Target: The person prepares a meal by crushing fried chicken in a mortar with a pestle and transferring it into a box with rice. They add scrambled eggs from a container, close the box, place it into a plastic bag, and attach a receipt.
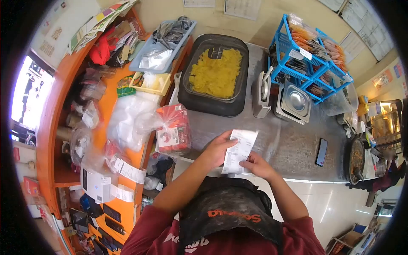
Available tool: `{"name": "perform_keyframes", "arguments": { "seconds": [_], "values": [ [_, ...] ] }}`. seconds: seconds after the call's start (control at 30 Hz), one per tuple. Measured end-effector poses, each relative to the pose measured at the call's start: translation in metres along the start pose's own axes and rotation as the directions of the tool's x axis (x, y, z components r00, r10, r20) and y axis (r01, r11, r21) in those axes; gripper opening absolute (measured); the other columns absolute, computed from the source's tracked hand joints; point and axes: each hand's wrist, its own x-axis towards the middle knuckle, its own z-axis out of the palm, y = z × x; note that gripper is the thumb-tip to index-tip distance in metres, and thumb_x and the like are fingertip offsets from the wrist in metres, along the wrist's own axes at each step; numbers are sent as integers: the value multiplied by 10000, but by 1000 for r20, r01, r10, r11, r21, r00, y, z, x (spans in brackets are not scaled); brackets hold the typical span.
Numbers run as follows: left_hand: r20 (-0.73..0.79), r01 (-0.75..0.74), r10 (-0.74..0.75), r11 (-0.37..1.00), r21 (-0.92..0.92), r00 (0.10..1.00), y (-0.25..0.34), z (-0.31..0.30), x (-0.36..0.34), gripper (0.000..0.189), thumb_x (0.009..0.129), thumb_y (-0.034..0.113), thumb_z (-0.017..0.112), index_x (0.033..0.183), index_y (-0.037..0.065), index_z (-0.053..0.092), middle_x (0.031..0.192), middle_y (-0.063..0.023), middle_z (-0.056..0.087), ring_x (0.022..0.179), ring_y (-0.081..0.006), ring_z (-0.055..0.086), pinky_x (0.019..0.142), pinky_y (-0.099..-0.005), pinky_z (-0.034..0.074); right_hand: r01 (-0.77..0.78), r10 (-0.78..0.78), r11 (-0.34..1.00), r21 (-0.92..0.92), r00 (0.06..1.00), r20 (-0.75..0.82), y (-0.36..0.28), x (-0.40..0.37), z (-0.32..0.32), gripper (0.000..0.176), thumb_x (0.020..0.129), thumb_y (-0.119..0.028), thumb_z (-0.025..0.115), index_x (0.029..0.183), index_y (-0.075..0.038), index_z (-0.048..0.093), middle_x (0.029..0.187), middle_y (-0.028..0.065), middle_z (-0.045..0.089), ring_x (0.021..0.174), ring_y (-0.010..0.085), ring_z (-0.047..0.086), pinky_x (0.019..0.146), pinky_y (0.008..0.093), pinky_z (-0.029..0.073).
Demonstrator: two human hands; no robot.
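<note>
A long printed paper receipt [239,149] is held up in front of my chest, over the front edge of the metal counter [293,140]. My left hand [219,149] pinches its left side near the top. Lower down, my right hand [256,165] grips the right edge, thumb on the paper. The print is too small to read. To the left of my left hand sits a clear plastic bag [173,129] with red printed boxes inside. Beyond my hands stands a black tray [219,72] of yellow mashed food with a dark-handled tool in it.
Blue baskets [312,59] of packets stand at the back right, beside steel pans [296,101]. A phone [321,152] lies on the counter's right. On the orange shelf [121,104] at left are plastic bags and a receipt printer [97,183]. Another person [386,176] is at far right.
</note>
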Motion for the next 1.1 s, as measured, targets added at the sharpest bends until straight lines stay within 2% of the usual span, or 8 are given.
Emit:
{"name": "perform_keyframes", "arguments": {
  "seconds": [0.3, 0.4, 0.43, 0.53, 0.6, 0.73, 0.83, 1.1],
  "values": [
    [-234, -321, 386, 907, 273, 892, -14, 5, 16, 698, 971, -27, 590, 1602, 173, 368, 1221, -158, 675, 1093, -294, 688, 931, -417, 562, -84, 59, 985, 149, 984, 167, -43, 4, -22, 425, 959, -86, 646, 1366, -12, 552, 1166, 88, 697, 1003, 180, 669, 852, 374, 558],
    [-227, 93, 524, 269, 959, 821, -26, -13, 19, 658, 930, -43, 596, 1524, 227, 516, 1243, -152, 683, 1038, -374, 688, 902, -466, 548, -154, 143, 966, -209, 987, -67, 14, 30, -27, 393, 962, -134, 670, 1326, -27, 569, 1089, 94, 718, 913, 195, 697, 848, 329, 541],
    [7, -62, 685, 55, 997, 728, -53, -60, 33, 528, 909, -2, 616, 1377, 237, 662, 1255, -116, 672, 1067, -392, 641, 926, -499, 496, -156, 106, 935, -319, 980, -168, 14, 29, -22, 398, 947, -145, 682, 1315, -36, 577, 1076, 111, 702, 915, 235, 688, 847, 349, 537],
    [79, 170, 599, -347, 922, 797, -70, -87, 23, 413, 912, 70, 623, 1286, 221, 708, 1222, -84, 661, 1141, -347, 584, 982, -502, 436, -70, -205, 727, -683, 927, -314, 5, 16, -2, 414, 895, -158, 710, 1284, -71, 602, 1044, 150, 647, 927, 338, 647, 844, 407, 522],
    [61, 191, 615, -335, 922, 786, -75, -90, 23, 350, 911, 112, 620, 1227, 213, 731, 1199, -72, 653, 1180, -318, 555, 999, -490, 408, 133, -571, 391, -911, 811, -127, 4, 5, 6, 430, 852, -139, 718, 1270, -101, 623, 1030, 162, 601, 946, 386, 600, 841, 447, 507],
    [62, 220, 591, -393, 893, 804, -75, -87, 20, 334, 907, 139, 605, 1207, 200, 739, 1188, -60, 653, 1192, -313, 548, 1002, -497, 398, 409, -481, 276, -870, 842, 243, 3, 5, -3, 368, 795, -140, 692, 1163, -146, 710, 1006, 129, 568, 951, 344, 564, 811, 473, 473],
    [63, 228, 601, -395, 890, 797, -71, -81, 17, 351, 912, 146, 625, 1247, 191, 720, 1198, -55, 657, 1192, -305, 550, 996, -499, 396, 238, -523, 327, -915, 852, 34, 1, 23, -11, 351, 772, -150, 684, 1121, -139, 725, 1004, 127, 571, 938, 347, 566, 834, 487, 463],
    [34, 193, 649, -275, 942, 760, -65, -74, 17, 395, 903, 157, 685, 1298, 164, 694, 1188, -42, 676, 1202, -277, 556, 984, -468, 398, 266, -661, 431, -862, 743, -101, -11, 26, -11, 334, 800, -188, 721, 1102, -64, 652, 1024, 151, 611, 992, 368, 583, 880, 479, 458]
  ]
}}
